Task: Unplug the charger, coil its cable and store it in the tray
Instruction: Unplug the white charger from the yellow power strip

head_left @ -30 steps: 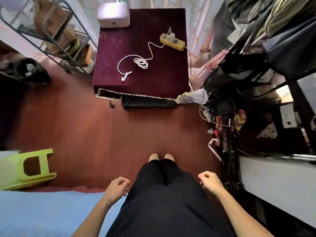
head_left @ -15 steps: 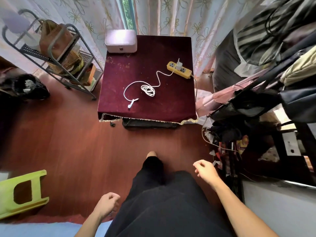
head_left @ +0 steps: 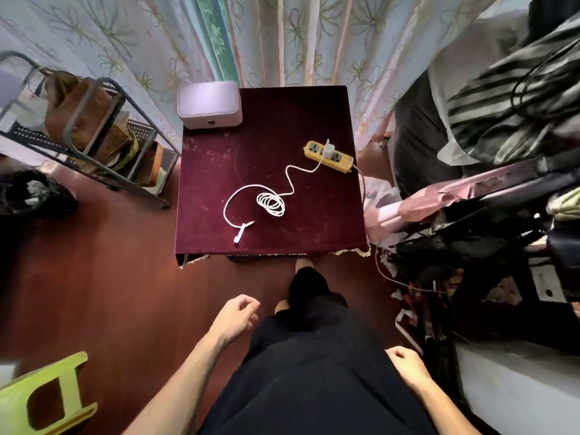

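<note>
Hands empty: left hand (head_left: 237, 315) loosely curled, right hand (head_left: 405, 364) half-closed at hip, both well short of table (head_left: 329, 233). Change over last second: person has stepped up, one foot now at table's near edge; reach comes next, nothing unplugged yet. Charger (head_left: 329, 149) seated in yellow power strip (head_left: 328, 157) by right edge; cable (head_left: 271, 202) partly looped mid-table. Lidded white box (head_left: 209, 105) at far-left corner, contents hidden; tray not identifiable.
</note>
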